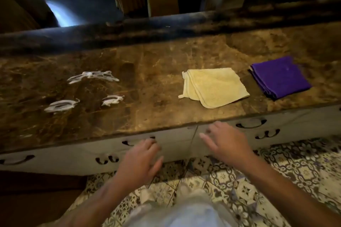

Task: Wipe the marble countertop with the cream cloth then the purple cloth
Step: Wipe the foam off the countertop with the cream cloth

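Observation:
A brown marble countertop runs across the view. On its right half lies a folded cream cloth, and further right a folded purple cloth. Three white smears mark the left half of the stone. My left hand and my right hand hover below the counter's front edge, in front of the drawers. Both are empty with fingers spread. Neither hand touches a cloth; the cream cloth sits beyond my right hand.
A raised dark ledge runs along the back of the counter, with wooden furniture legs behind it. White drawers with dark handles sit under the counter. Patterned floor tiles lie below.

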`<action>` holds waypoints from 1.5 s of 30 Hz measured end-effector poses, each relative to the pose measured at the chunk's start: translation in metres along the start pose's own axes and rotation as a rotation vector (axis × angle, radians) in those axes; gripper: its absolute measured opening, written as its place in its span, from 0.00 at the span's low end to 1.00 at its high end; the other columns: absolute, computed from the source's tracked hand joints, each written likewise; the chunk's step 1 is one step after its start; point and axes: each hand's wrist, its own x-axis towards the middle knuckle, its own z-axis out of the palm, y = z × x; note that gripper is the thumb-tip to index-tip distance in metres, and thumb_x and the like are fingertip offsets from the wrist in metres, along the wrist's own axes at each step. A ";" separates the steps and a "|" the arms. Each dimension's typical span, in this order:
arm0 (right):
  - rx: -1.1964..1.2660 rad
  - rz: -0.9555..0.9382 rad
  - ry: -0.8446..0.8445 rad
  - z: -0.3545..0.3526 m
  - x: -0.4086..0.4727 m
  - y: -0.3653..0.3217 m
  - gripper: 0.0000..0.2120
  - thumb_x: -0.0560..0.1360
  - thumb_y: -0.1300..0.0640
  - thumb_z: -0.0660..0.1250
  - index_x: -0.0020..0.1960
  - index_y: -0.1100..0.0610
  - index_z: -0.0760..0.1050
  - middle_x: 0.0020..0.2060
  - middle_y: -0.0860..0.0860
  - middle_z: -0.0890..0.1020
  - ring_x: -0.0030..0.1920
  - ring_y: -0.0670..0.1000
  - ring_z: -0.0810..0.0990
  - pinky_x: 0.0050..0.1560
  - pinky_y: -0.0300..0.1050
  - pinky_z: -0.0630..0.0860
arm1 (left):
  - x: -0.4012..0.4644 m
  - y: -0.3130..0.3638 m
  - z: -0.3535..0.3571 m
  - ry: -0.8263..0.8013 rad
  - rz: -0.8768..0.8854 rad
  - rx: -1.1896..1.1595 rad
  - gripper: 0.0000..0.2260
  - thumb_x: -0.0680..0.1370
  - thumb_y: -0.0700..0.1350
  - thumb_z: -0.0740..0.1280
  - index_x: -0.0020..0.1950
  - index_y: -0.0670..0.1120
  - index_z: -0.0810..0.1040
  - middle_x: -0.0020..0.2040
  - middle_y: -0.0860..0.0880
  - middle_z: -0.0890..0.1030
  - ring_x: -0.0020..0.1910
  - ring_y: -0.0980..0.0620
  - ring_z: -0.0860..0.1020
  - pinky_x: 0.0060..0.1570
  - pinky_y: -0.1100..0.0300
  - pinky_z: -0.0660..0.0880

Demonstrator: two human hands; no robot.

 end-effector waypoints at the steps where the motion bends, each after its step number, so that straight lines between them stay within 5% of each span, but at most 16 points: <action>1: 0.009 0.029 0.189 -0.014 0.010 0.018 0.24 0.83 0.37 0.52 0.63 0.52 0.77 0.57 0.50 0.81 0.55 0.50 0.78 0.49 0.46 0.76 | 0.017 0.002 -0.014 0.094 0.032 0.004 0.17 0.80 0.59 0.61 0.63 0.53 0.79 0.61 0.53 0.80 0.56 0.55 0.80 0.53 0.61 0.76; 3: 0.008 0.148 0.426 -0.038 0.035 0.048 0.28 0.82 0.37 0.52 0.68 0.56 0.76 0.63 0.55 0.81 0.60 0.57 0.79 0.54 0.52 0.77 | 0.057 0.014 -0.044 0.135 -0.031 0.072 0.21 0.81 0.62 0.59 0.68 0.53 0.77 0.68 0.51 0.78 0.65 0.51 0.77 0.62 0.54 0.75; 5: -0.014 0.292 0.477 -0.061 0.067 0.074 0.31 0.81 0.36 0.53 0.70 0.58 0.72 0.65 0.58 0.79 0.62 0.61 0.77 0.57 0.57 0.75 | 0.104 0.026 -0.068 0.110 -0.106 0.180 0.26 0.82 0.65 0.55 0.72 0.51 0.76 0.72 0.48 0.75 0.72 0.47 0.72 0.69 0.48 0.71; 10: -0.022 0.509 0.296 -0.053 0.128 0.094 0.42 0.79 0.29 0.47 0.75 0.62 0.66 0.75 0.60 0.70 0.75 0.63 0.66 0.71 0.62 0.65 | 0.209 0.056 -0.059 0.017 -0.251 0.221 0.36 0.79 0.72 0.49 0.63 0.46 0.82 0.74 0.43 0.74 0.74 0.41 0.71 0.70 0.41 0.69; 13: -0.026 0.567 0.186 -0.034 0.145 0.097 0.46 0.78 0.27 0.46 0.79 0.63 0.62 0.80 0.61 0.62 0.81 0.63 0.56 0.78 0.64 0.54 | 0.250 0.065 -0.038 -0.067 -0.365 0.200 0.42 0.75 0.76 0.52 0.66 0.43 0.81 0.78 0.40 0.68 0.77 0.39 0.66 0.73 0.39 0.65; 16: -0.059 0.553 0.245 -0.022 0.150 0.095 0.39 0.79 0.30 0.53 0.75 0.60 0.69 0.78 0.60 0.66 0.80 0.63 0.58 0.77 0.65 0.54 | 0.264 0.079 -0.020 -0.003 -0.353 0.205 0.40 0.75 0.74 0.60 0.69 0.41 0.77 0.74 0.41 0.71 0.74 0.41 0.67 0.71 0.43 0.67; 19: -0.062 0.464 0.402 -0.022 0.147 0.089 0.24 0.79 0.38 0.62 0.63 0.55 0.80 0.67 0.57 0.78 0.70 0.61 0.71 0.67 0.59 0.66 | 0.269 0.087 -0.013 0.126 -0.315 0.145 0.31 0.77 0.68 0.65 0.67 0.44 0.78 0.67 0.43 0.76 0.67 0.44 0.72 0.65 0.48 0.71; 23: 0.228 0.433 0.411 -0.036 0.143 0.081 0.18 0.78 0.45 0.68 0.62 0.55 0.80 0.57 0.55 0.84 0.59 0.58 0.80 0.59 0.54 0.72 | 0.267 0.080 -0.014 0.161 -0.427 -0.197 0.22 0.79 0.59 0.68 0.68 0.48 0.80 0.62 0.46 0.81 0.65 0.43 0.75 0.64 0.48 0.74; 28: 0.993 0.343 0.329 -0.059 0.125 0.061 0.05 0.75 0.52 0.74 0.48 0.48 0.78 0.47 0.49 0.85 0.49 0.53 0.85 0.51 0.56 0.83 | 0.233 0.062 -0.043 0.206 -0.542 -1.006 0.13 0.81 0.51 0.68 0.60 0.44 0.83 0.54 0.45 0.86 0.52 0.49 0.83 0.55 0.47 0.82; 34: 1.838 0.196 0.102 -0.073 0.112 0.001 0.17 0.75 0.67 0.72 0.63 0.61 0.79 0.57 0.58 0.87 0.57 0.57 0.86 0.58 0.52 0.83 | 0.163 0.024 -0.083 0.229 -0.518 -1.860 0.16 0.83 0.48 0.65 0.70 0.44 0.78 0.63 0.46 0.85 0.63 0.47 0.83 0.63 0.50 0.78; 40: 1.957 -0.029 -0.153 -0.065 0.107 -0.079 0.22 0.70 0.67 0.72 0.64 0.61 0.79 0.59 0.60 0.84 0.57 0.59 0.84 0.59 0.58 0.80 | 0.097 -0.008 -0.095 0.239 -0.520 -1.815 0.21 0.76 0.51 0.69 0.66 0.42 0.80 0.61 0.43 0.86 0.60 0.47 0.84 0.56 0.55 0.82; 45: 1.866 -0.025 -0.387 -0.049 0.103 -0.132 0.33 0.64 0.60 0.79 0.67 0.64 0.76 0.63 0.64 0.82 0.60 0.63 0.82 0.59 0.60 0.79 | 0.053 -0.064 -0.109 0.419 -0.502 -1.677 0.17 0.76 0.48 0.74 0.63 0.45 0.81 0.60 0.43 0.86 0.62 0.43 0.83 0.62 0.44 0.79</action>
